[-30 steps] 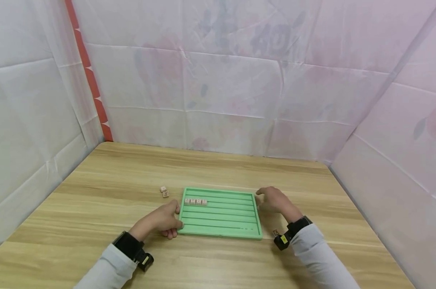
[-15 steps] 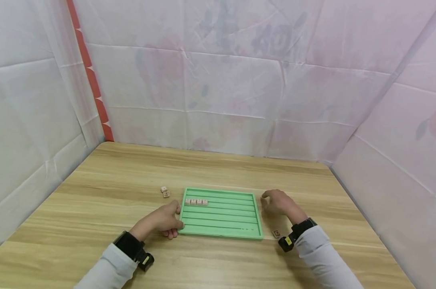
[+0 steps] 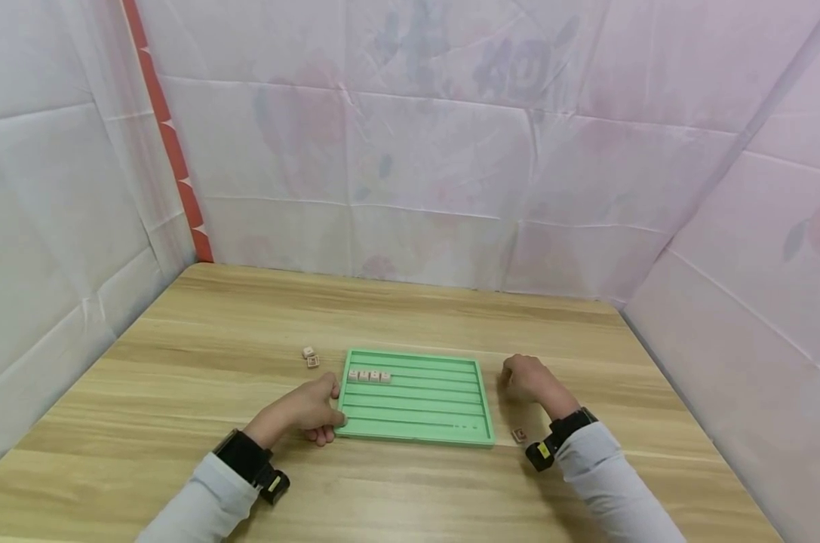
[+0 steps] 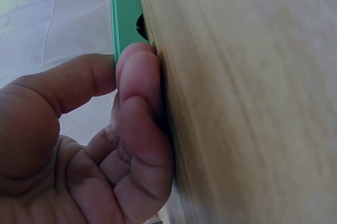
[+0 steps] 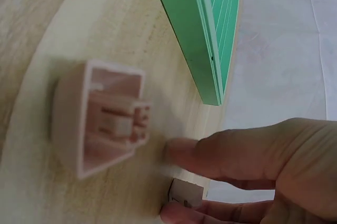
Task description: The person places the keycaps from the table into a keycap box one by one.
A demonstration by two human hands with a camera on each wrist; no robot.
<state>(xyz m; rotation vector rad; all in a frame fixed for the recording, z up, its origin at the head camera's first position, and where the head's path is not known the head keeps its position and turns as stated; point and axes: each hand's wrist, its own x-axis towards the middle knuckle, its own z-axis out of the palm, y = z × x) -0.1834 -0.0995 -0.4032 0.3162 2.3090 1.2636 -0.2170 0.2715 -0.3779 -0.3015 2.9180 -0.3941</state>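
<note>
Head view, green tray (image 3: 410, 438): on the wooden table (image 3: 382, 498); a row of four keycaps (image 3: 373, 376) sits at the left end of one groove.
Head view, strays: far keycap (image 3: 308, 352) and near keycap (image 3: 313, 362) close together, left of tray; wrist-side keycap (image 3: 519, 435) by the right wrist.
Head view, progress: looks part done; four caps rowed, at least four outside, counting one at the right fingers.
Left wrist view, left hand (image 4: 100, 145): thumb on rim, fingers curled against tray's side; holding it.
Right wrist view, right hand (image 5: 274, 168): thumb and finger narrow about a small keycap (image 5: 185, 193); whether pinched, cannot tell.
</note>
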